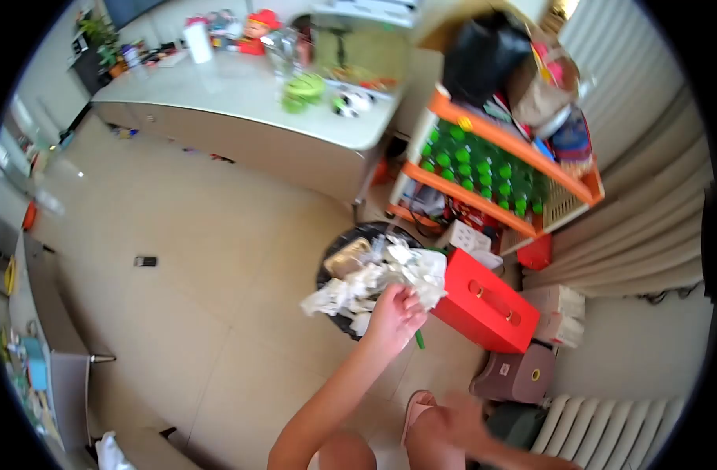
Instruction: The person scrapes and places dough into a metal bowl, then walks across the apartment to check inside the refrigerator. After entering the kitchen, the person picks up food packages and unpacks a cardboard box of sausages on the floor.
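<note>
My left hand (398, 315) reaches over a trash bin (327, 258) lined with a black bag. Its fingers are curled in against the crumpled white tissues (351, 288) heaped above the rim; whatever they hold, if anything, is hidden. A tan tray-like container (347, 258) lies among the trash at the back left. Beside my knee, at the bottom, my right hand (462, 427) is smeared by motion, so its fingers do not show clearly.
Right of the bin stands a red box (488, 304) with a handle. Behind it is an orange-edged shelf rack (496, 168) with green-capped bottles. A long low cabinet (233, 98) runs along the back. A small dark object (145, 262) lies on the tiled floor.
</note>
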